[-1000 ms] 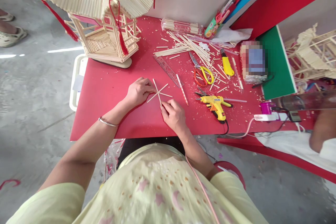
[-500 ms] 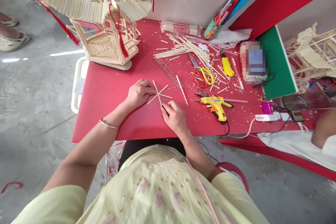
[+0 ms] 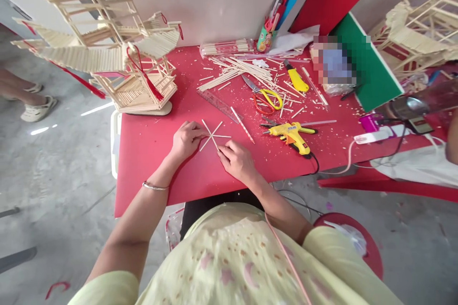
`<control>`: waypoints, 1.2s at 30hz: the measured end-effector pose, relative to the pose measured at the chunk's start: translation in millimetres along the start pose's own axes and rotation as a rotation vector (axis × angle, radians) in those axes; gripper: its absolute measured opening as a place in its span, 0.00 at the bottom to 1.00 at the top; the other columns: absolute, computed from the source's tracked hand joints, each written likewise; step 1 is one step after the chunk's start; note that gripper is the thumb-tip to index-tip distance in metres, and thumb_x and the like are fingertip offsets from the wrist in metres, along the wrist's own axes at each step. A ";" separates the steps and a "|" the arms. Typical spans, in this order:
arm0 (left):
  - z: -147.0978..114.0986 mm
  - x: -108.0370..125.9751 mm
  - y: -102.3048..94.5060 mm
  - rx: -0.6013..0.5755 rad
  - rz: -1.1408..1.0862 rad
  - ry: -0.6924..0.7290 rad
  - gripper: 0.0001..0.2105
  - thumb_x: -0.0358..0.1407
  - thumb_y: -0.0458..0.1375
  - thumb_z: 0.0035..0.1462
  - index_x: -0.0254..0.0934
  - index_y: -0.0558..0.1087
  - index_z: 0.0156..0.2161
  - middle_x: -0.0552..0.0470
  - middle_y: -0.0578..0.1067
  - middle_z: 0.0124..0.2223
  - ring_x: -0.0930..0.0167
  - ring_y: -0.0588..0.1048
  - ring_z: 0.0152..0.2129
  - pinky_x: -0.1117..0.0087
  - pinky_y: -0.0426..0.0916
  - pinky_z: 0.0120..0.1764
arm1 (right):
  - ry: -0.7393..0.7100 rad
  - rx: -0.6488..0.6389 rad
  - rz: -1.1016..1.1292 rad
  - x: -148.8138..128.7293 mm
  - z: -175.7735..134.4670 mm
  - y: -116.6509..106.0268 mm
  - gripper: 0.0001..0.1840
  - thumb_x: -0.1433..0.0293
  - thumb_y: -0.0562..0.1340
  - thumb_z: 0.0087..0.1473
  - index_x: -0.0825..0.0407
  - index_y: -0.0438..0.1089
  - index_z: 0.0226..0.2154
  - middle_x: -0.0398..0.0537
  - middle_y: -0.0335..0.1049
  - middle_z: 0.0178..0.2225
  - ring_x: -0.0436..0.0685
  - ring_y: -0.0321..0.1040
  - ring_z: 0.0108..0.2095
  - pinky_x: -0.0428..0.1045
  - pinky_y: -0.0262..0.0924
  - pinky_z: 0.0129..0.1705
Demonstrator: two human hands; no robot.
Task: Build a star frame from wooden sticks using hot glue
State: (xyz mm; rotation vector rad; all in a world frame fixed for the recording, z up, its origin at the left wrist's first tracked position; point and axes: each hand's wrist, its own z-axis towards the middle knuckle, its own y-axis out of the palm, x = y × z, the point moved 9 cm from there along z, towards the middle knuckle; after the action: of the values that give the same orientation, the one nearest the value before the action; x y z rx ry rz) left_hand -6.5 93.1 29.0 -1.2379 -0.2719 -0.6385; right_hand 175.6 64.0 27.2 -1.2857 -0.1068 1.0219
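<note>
A star of thin wooden sticks (image 3: 212, 136), crossing at the middle, lies low over the red table (image 3: 150, 152). The fingers of my left hand (image 3: 186, 140) pinch the end of its left spoke. My right hand (image 3: 234, 159) pinches the spoke that points toward me, thumb and forefinger closed on its tip. Just right of the star is a patterned pencil-like stick (image 3: 242, 125). A clear ruler (image 3: 219, 104) rests beyond it. Farther right are a yellow glue gun (image 3: 291, 136) and scissors with red and yellow handles (image 3: 266, 96).
A stick-built pagoda model (image 3: 143, 90) with red tassels stands at the left. Loose sticks (image 3: 246, 69), crumbs and a yellow utility knife (image 3: 297, 78) cover the back right. A pen holder (image 3: 265, 38), green board (image 3: 375, 66) and power strip (image 3: 382, 134) stand around. Another person's foot (image 3: 37, 107) shows at left.
The camera view has shifted and turned, so the table and the things on it appear moved. Both hands keep their pinch on the stick star, which stays in about the same place on the table.
</note>
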 end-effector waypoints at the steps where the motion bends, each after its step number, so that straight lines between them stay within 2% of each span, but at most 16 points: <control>1: 0.0 -0.1 0.0 -0.005 0.000 -0.003 0.13 0.35 0.57 0.68 0.46 0.86 0.44 0.47 0.79 0.40 0.65 0.73 0.38 0.64 0.68 0.41 | 0.004 0.000 0.003 0.1 0.2 -0.3 0.14 0.66 0.58 0.72 0.50 0.79 0.49 0.50 0.71 0.38 0.56 0.70 0.39 0.50 0.66 0.42; 8: -0.1 -1.5 0.8 -0.020 -0.005 -0.002 0.13 0.36 0.57 0.69 0.46 0.86 0.45 0.47 0.80 0.41 0.64 0.74 0.39 0.63 0.70 0.42 | 0.004 -0.006 0.000 -0.1 0.5 -0.4 0.14 0.66 0.58 0.72 0.50 0.79 0.48 0.50 0.72 0.37 0.56 0.70 0.39 0.50 0.66 0.42; 15: 0.7 1.5 -1.1 -0.005 -0.018 0.003 0.12 0.35 0.57 0.69 0.45 0.86 0.44 0.47 0.80 0.41 0.65 0.74 0.38 0.64 0.69 0.42 | 0.029 0.001 0.023 2.7 -0.5 -0.1 0.13 0.66 0.59 0.72 0.48 0.77 0.52 0.50 0.73 0.39 0.57 0.71 0.40 0.50 0.66 0.42; 36: 0.1 0.6 -1.1 -0.007 -0.016 -0.010 0.13 0.35 0.57 0.68 0.46 0.86 0.44 0.47 0.80 0.40 0.65 0.74 0.38 0.64 0.69 0.41 | 0.028 -0.005 0.033 1.5 0.1 -0.9 0.13 0.66 0.59 0.72 0.49 0.78 0.51 0.50 0.72 0.39 0.57 0.71 0.39 0.50 0.66 0.42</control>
State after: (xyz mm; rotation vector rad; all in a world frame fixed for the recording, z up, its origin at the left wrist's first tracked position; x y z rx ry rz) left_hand -6.7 92.8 30.2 -1.2470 -0.2880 -0.6474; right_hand 176.9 65.1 27.3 -1.3097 -0.0672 1.0321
